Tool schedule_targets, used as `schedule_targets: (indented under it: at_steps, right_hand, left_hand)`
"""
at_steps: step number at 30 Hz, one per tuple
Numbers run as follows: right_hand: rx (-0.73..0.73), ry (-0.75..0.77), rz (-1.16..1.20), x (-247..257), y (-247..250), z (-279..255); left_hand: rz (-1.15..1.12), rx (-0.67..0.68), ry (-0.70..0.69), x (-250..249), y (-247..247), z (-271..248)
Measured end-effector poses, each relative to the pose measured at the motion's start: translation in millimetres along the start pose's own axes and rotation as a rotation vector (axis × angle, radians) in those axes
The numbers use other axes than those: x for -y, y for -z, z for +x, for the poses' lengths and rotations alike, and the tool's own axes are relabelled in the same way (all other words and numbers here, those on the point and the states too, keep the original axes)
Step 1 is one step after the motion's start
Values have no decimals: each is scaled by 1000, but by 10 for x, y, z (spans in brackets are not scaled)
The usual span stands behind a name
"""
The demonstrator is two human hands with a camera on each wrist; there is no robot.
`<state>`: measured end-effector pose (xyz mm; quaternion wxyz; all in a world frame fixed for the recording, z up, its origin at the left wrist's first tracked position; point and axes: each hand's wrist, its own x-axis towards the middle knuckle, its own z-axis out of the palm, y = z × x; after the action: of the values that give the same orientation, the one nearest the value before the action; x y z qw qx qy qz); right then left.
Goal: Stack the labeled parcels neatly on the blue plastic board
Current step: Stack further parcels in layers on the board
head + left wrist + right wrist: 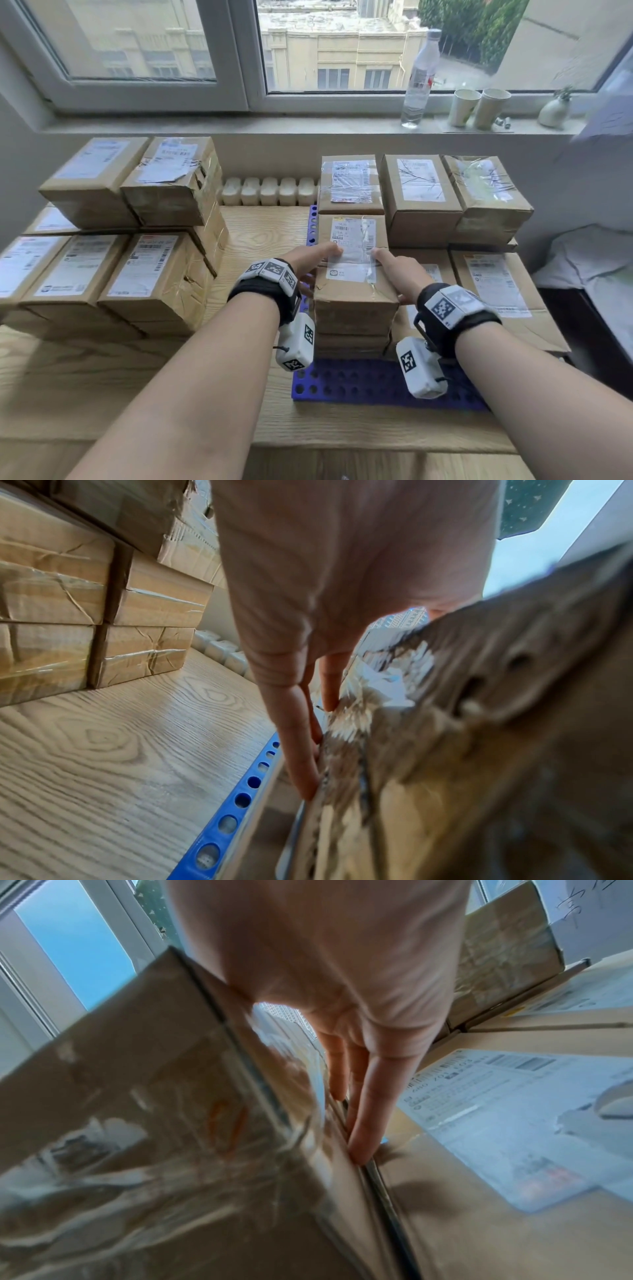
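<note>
Both forearms reach up from the bottom of the frame. At centre, the left hand (310, 258) and right hand (399, 270) grasp a parcel (354, 270) between them, thumbs on its label, fingers down its sides. It sits atop a short stack at the left of the blue board (359, 387). Judged best: square its edges with the box beneath before releasing. More parcels (455, 198) crowd the board's right; an unsorted pile (113, 236) fills the left.
</note>
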<state>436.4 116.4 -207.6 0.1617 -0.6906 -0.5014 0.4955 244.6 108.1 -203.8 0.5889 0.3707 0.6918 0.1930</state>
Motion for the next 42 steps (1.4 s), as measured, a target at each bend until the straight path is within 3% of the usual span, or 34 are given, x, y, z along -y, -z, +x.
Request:
schedule_targets:
  at_steps: [9, 14, 20, 32, 42]
  right_hand:
    - [-229, 195, -399, 239, 34, -162]
    - [-329, 395, -699, 473, 0, -294]
    - [-316, 626, -907, 771, -232, -477]
    - [-125, 846, -899, 1321, -1175, -788]
    - [-147, 881, -893, 1987, -2117, -842]
  left_hand:
    - [130, -34, -18, -137, 32, -111]
    - [441, -266, -216, -241, 201, -245]
    - [835, -514, -334, -133, 499, -532]
    - [741, -705, -255, 343, 1333, -1044]
    - [663, -781, -310, 626, 2396, -1107]
